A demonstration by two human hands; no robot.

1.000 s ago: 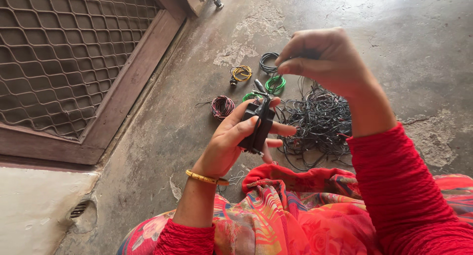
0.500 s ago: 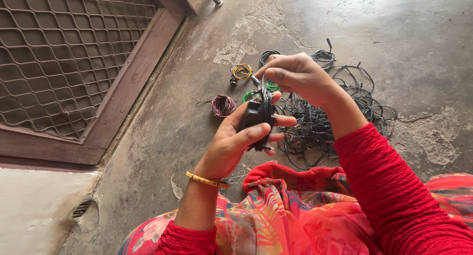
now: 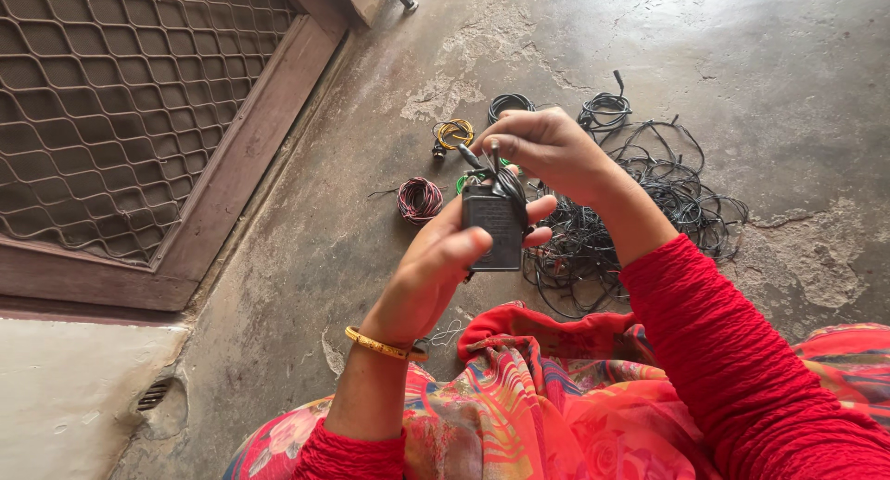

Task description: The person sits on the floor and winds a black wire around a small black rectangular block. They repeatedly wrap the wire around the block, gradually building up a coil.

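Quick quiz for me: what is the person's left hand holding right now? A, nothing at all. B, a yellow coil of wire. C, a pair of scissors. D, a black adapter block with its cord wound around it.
D: the left hand grips a black adapter block, while the right hand pinches its thin black cord at the top; the yellow coil lies on the floor.

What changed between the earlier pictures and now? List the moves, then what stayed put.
The right hand, raised high a second ago with the black cord pulled up, came down to the top of the black adapter, fingers pinching the cord there. The left hand turned the adapter so its flat face shows. Unchanged: the left hand's grip, the black wire pile and the small coloured wire coils on the floor.
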